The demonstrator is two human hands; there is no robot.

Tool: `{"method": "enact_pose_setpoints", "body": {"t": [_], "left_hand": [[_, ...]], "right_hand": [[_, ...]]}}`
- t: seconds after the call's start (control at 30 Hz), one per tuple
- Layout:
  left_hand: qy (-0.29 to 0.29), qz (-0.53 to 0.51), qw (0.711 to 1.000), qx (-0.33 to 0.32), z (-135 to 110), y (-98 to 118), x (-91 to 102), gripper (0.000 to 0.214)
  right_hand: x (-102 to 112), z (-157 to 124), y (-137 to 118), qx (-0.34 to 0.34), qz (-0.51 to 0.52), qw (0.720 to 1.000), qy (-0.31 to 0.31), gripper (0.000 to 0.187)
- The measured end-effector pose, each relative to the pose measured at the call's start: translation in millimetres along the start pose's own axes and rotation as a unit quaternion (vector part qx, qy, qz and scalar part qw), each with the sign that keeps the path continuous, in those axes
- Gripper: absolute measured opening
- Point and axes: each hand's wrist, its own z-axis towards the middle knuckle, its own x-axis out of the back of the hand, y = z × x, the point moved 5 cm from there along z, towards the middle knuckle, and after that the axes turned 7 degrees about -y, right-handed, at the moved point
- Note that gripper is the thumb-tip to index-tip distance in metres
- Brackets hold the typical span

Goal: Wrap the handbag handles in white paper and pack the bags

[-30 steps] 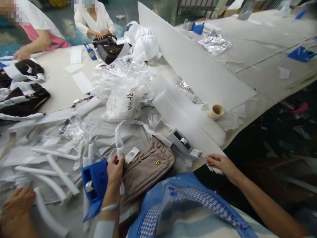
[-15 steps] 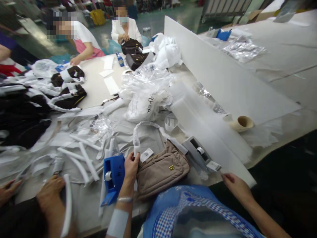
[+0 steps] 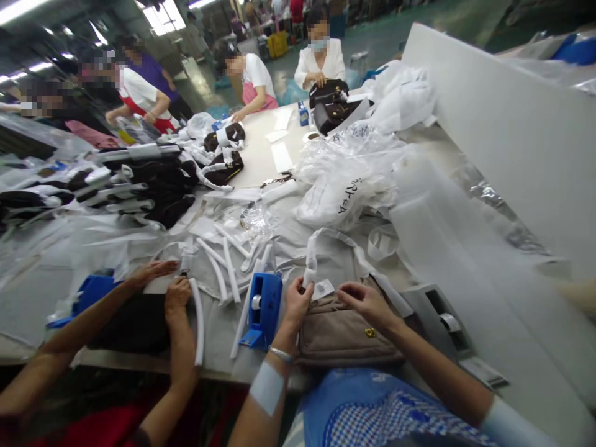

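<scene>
A taupe handbag with a small gold emblem lies in front of me, its strap wrapped in white padding and arched behind it. My left hand pinches the strap's lower left end, just above the bag. Over the bag's top edge hovers my right hand, thumb and fingers pinched together; whatever is between them is too small to make out. A white tag rests between the two hands. The blue tape dispenser stands left of my left hand, and a grey tape dispenser stands right of the bag.
To my left, a co-worker's hands work at another wrapped strap beside a black bag. White foam tubes, plastic bags and foam sheets cover the table. Dark bags are piled at far left; other people stand behind.
My right hand has moved left from the grey dispenser's front end to above the handbag, close to my left hand. My left hand keeps its hold on the strap. The view has swung left.
</scene>
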Motion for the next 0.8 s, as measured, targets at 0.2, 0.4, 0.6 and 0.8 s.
{"method": "enact_pose_setpoints", "body": {"t": [0.2,0.4,0.6,0.8], "left_hand": [[0.023,0.026,0.999,-0.015,-2,3,-0.6,0.039],[0.049,0.054,0.997,-0.009,-6,2,-0.6,0.031],[0.033,0.068,0.997,-0.01,-9,2,-2.6,0.031],[0.015,0.071,0.997,-0.014,-7,1,-1.8,0.03]], "right_hand": [[-41,72,-4,0.027,-0.073,0.997,-0.008,0.039],[-39,86,7,0.001,-0.14,0.99,0.013,0.037],[-32,88,18,-0.02,-0.161,0.987,0.004,0.039],[-33,82,14,0.002,-0.158,0.987,-0.029,0.025]]}}
